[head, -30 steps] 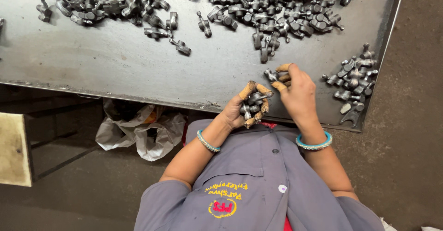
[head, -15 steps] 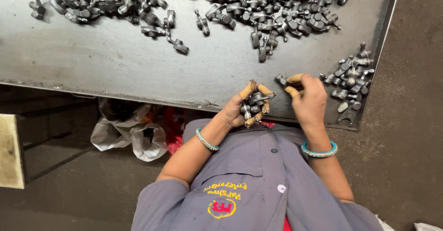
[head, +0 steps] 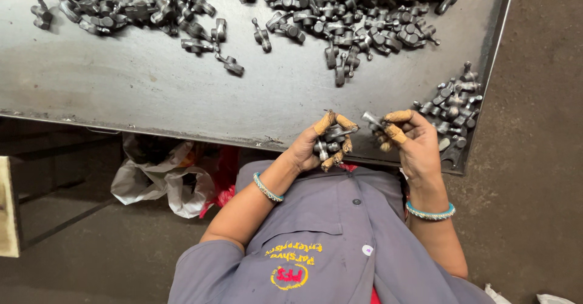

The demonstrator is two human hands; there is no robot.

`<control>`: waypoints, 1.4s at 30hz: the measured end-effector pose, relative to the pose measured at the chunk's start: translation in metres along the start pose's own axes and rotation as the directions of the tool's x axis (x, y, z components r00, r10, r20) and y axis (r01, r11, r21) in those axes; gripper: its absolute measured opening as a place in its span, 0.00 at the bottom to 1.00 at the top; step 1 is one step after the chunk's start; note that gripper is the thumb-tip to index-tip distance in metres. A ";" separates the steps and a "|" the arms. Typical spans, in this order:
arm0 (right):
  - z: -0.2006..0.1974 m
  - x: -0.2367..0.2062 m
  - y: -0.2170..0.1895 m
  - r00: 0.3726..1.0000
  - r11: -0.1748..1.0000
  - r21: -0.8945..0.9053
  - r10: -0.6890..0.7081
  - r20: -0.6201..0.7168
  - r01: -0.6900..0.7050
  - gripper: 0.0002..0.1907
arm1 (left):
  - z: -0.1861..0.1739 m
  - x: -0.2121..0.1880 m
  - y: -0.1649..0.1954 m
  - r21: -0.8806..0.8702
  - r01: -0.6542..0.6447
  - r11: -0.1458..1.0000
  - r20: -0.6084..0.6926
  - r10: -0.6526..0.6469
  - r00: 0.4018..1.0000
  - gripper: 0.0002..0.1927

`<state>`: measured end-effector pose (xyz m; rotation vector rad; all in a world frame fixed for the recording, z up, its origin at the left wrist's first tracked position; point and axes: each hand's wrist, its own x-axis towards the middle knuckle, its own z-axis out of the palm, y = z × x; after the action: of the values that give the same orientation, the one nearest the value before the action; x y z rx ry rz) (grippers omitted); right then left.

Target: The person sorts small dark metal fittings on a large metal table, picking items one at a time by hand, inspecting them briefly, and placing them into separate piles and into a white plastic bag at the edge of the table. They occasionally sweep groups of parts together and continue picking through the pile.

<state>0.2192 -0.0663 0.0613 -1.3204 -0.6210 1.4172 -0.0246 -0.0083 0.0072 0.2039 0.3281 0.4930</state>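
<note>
Cupping metal parts (head: 331, 141) in left hand (head: 313, 146), right hand (head: 413, 143) pinching one part (head: 371, 120)

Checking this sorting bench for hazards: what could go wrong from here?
The left hand grips several small metal parts at once over the table's near edge; one might slip to the floor. The right hand pinches a single part. The side pile lies near the corner and could spill.
</note>
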 end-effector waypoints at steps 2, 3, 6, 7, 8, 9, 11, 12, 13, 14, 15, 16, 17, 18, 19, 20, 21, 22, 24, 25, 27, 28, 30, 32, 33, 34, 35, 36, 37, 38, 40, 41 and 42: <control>0.006 -0.005 -0.012 0.999 1.000 0.013 0.014 0.043 -0.015 0.08 | 0.002 0.001 0.001 -0.021 0.009 1.000 -0.016 -0.010 1.000 0.29; 0.010 -0.006 -0.018 0.994 0.999 0.012 0.041 0.101 -0.043 0.08 | 0.003 0.001 0.001 -0.034 0.015 0.999 -0.024 -0.016 1.000 0.29; 0.023 -0.006 -0.032 0.976 0.991 -0.133 0.052 0.212 -0.024 0.08 | 0.004 0.000 0.001 -0.021 0.018 1.000 -0.004 -0.018 1.000 0.31; 0.028 0.000 -0.035 0.976 0.961 -0.270 0.008 0.217 0.052 0.09 | 0.004 0.001 0.001 -0.017 0.010 1.000 0.003 -0.009 1.000 0.31; 0.032 0.007 -0.039 0.973 0.908 -0.400 -0.034 0.228 0.125 0.09 | 0.003 0.000 0.001 -0.012 0.000 1.000 0.008 0.000 1.000 0.31; 0.031 0.018 -0.046 0.963 0.807 -0.532 -0.170 0.208 0.257 0.09 | 0.002 0.000 0.001 -0.006 -0.010 1.000 0.014 0.010 1.000 0.30; 0.026 0.049 -0.062 0.871 0.494 -0.746 -0.431 0.236 0.447 0.09 | -0.001 0.002 0.000 -0.004 0.004 1.000 0.074 -0.004 0.997 0.28; 0.023 0.068 -0.070 0.846 0.415 -0.796 -0.488 0.216 0.442 0.13 | -0.002 0.002 0.000 -0.002 0.011 1.000 0.103 -0.011 0.995 0.27; 0.016 0.087 -0.079 0.815 0.333 -0.841 -0.544 0.198 0.427 0.17 | -0.004 0.002 -0.001 -0.012 0.015 1.000 0.093 -0.013 0.996 0.27; 0.010 0.105 -0.088 0.792 0.220 -0.893 -0.575 0.207 0.393 0.24 | -0.005 0.003 -0.002 -0.022 0.018 1.000 0.084 -0.016 0.996 0.27; 0.005 0.122 -0.096 0.767 0.105 -0.931 -0.603 0.220 0.350 0.31 | -0.006 0.003 -0.003 -0.033 0.022 0.999 0.075 -0.019 0.997 0.26; 0.000 0.140 -0.105 0.768 0.098 -0.929 -0.597 0.232 0.357 0.34 | -0.007 0.003 -0.004 -0.039 0.012 0.999 0.073 -0.009 0.997 0.27; -0.003 0.157 -0.112 0.768 0.090 -0.927 -0.591 0.245 0.365 0.38 | -0.008 0.003 -0.005 -0.045 0.001 0.999 0.070 0.002 0.998 0.27; -0.004 0.170 -0.116 0.769 0.082 -0.924 -0.585 0.259 0.373 0.42 | -0.009 0.004 -0.005 -0.052 -0.010 0.999 0.068 0.013 0.998 0.27; -0.002 0.181 -0.119 0.819 0.091 -0.952 -0.538 0.200 0.292 0.44 | -0.010 0.005 -0.006 -0.065 -0.012 0.998 0.070 0.017 0.997 0.28; 0.002 0.191 -0.121 0.860 0.093 -0.973 -0.490 0.138 0.210 0.46 | -0.010 0.005 -0.006 -0.078 -0.015 0.997 0.071 0.021 0.997 0.28; 0.006 0.197 -0.123 0.894 0.091 -0.988 -0.441 0.075 0.127 0.47 | -0.011 0.006 -0.006 -0.091 -0.020 0.996 0.073 0.027 0.997 0.28; 0.012 0.200 -0.124 0.895 0.073 -0.989 -0.439 0.085 0.129 0.48 | -0.012 0.007 -0.006 -0.092 -0.026 0.995 0.063 0.032 0.997 0.29; 0.021 0.202 -0.121 0.898 0.036 -0.992 -0.431 0.092 0.119 0.49 | -0.013 0.008 -0.008 -0.101 -0.025 0.995 0.046 0.029 0.998 0.30; 0.024 0.201 -0.120 0.901 0.034 -0.992 -0.424 0.097 0.123 0.48 | -0.013 0.009 -0.009 -0.105 -0.024 0.994 0.038 0.028 0.999 0.29; 0.030 0.196 -0.118 0.905 0.038 -0.991 -0.413 0.099 0.126 0.46 | -0.014 0.007 -0.009 -0.107 -0.015 0.994 0.021 0.018 1.000 0.29; 0.031 0.193 -0.117 0.906 0.035 -0.990 -0.408 0.109 0.135 0.46 | -0.015 0.007 -0.009 -0.111 -0.018 0.994 0.017 0.020 1.000 0.29; 0.030 0.186 -0.115 0.906 0.027 -0.988 -0.403 0.127 0.151 0.45 | -0.016 0.006 -0.010 -0.116 -0.022 0.993 0.015 0.024 1.000 0.29; 0.030 0.177 -0.106 0.910 0.053 -0.986 -0.397 0.123 0.157 0.46 | -0.018 0.005 -0.010 -0.116 -0.024 0.993 0.035 0.028 0.999 0.29; 0.030 0.172 -0.100 0.912 0.067 -0.985 -0.392 0.121 0.159 0.47 | -0.018 0.005 -0.010 -0.116 -0.025 0.993 0.043 0.030 0.999 0.29; 0.030 0.168 -0.094 0.903 0.070 -0.982 -0.409 0.131 0.174 0.46 | -0.019 0.006 -0.010 -0.112 -0.023 0.993 0.044 0.028 0.999 0.29; 0.030 0.163 -0.087 0.895 0.073 -0.979 -0.424 0.140 0.188 0.46 | -0.019 0.006 -0.010 -0.108 -0.021 0.994 0.043 0.026 0.999 0.29; 0.030 0.157 -0.080 0.887 0.077 -0.976 -0.437 0.150 0.203 0.46 | -0.020 0.006 -0.010 -0.106 -0.019 0.994 0.039 0.023 0.999 0.29; 0.030 0.152 -0.074 0.889 0.086 -0.976 -0.434 0.146 0.202 0.46 | -0.020 0.006 -0.010 -0.110 -0.016 0.994 0.041 0.021 0.999 0.30; 0.031 0.147 -0.068 0.891 0.097 -0.974 -0.431 0.143 0.204 0.46 | -0.020 0.006 -0.010 -0.113 -0.015 0.993 0.041 0.020 0.999 0.30; 0.033 0.135 -0.058 0.895 0.128 -0.967 -0.421 0.149 0.222 0.46 | -0.021 0.006 -0.009 -0.122 -0.011 0.992 0.034 0.015 0.999 0.30; 0.034 0.129 -0.054 0.896 0.148 -0.959 -0.414 0.161 0.241 0.44 | -0.021 0.006 -0.009 -0.127 -0.012 0.992 0.026 0.015 1.000 0.30; 0.037 0.123 -0.049 0.897 0.168 -0.951 -0.406 0.174 0.260 0.43 | -0.021 0.006 -0.009 -0.132 -0.014 0.991 0.017 0.016 1.000 0.30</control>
<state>0.2215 0.0711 0.0677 -1.9970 -1.7973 0.4054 -0.0239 -0.0105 -0.0163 0.0824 0.2751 0.5253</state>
